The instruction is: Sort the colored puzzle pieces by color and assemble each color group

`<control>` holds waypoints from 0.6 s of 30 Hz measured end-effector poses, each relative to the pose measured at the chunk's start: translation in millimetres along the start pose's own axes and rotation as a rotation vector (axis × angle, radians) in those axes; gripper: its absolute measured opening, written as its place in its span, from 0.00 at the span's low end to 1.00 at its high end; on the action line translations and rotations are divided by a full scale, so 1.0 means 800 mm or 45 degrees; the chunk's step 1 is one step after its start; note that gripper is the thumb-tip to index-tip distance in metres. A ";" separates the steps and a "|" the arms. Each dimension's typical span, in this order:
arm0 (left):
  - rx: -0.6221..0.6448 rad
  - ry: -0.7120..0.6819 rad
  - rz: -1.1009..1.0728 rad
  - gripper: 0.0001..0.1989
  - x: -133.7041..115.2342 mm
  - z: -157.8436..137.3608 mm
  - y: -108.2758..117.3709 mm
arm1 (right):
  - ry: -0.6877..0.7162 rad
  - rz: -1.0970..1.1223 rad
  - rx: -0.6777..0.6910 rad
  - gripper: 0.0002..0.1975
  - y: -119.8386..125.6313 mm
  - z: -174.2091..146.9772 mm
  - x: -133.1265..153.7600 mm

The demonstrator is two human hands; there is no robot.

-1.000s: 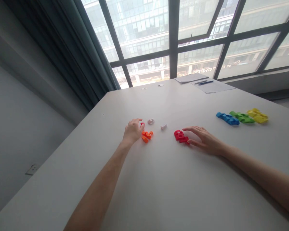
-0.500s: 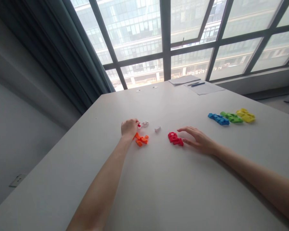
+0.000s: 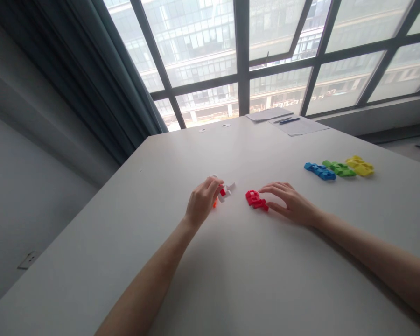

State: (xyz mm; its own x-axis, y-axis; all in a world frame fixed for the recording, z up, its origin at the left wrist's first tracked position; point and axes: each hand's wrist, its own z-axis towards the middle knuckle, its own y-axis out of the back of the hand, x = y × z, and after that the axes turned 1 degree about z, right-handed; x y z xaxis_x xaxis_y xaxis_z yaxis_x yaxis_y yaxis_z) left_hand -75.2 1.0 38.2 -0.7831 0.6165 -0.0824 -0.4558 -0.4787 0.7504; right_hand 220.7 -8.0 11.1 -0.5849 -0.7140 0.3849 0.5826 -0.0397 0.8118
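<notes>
My left hand [image 3: 202, 199] is closed, its fingertips pinching a small red plastic piece [image 3: 223, 191] above the table. White pieces [image 3: 227, 194] show just beyond the fingertips; I cannot tell whether the hand touches them. Below the hand, an orange piece [image 3: 215, 203] is mostly covered by it. A cluster of red plastic pieces [image 3: 255, 199] lies on the table to the right. Beside its right end rests my right hand [image 3: 290, 204], thumb and fingers apart, the tips very close to or touching the cluster.
On the right of the white table [image 3: 210, 280] lie blue [image 3: 320, 171], green [image 3: 339, 168] and yellow [image 3: 360, 165] plastic pieces in rows. Papers [image 3: 269, 115] and pens [image 3: 289, 120] are at the far edge, by the window. A dark curtain [image 3: 126, 93] hangs at the left.
My left hand has moved right with the red piece, from beside the orange pieces to over them, hiding most of them. My right hand has stayed beside the red cluster.
</notes>
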 end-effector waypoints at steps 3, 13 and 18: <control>-0.011 -0.031 -0.043 0.07 -0.011 -0.009 -0.004 | 0.062 -0.046 -0.114 0.12 0.004 0.003 0.014; -0.005 -0.058 -0.103 0.06 -0.014 -0.023 -0.014 | 0.052 -0.161 -0.075 0.11 -0.032 0.052 0.076; -0.020 0.021 -0.136 0.05 -0.010 -0.025 -0.013 | 0.081 -0.211 -0.102 0.08 -0.048 0.068 0.079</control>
State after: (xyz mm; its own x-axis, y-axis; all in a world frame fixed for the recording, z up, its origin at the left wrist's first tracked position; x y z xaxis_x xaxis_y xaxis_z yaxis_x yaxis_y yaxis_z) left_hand -72.7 -11.6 17.7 -0.7367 0.6539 -0.1721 -0.5434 -0.4211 0.7262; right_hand 130.5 -13.8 27.9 -0.6411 -0.7359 0.2178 0.5257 -0.2143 0.8232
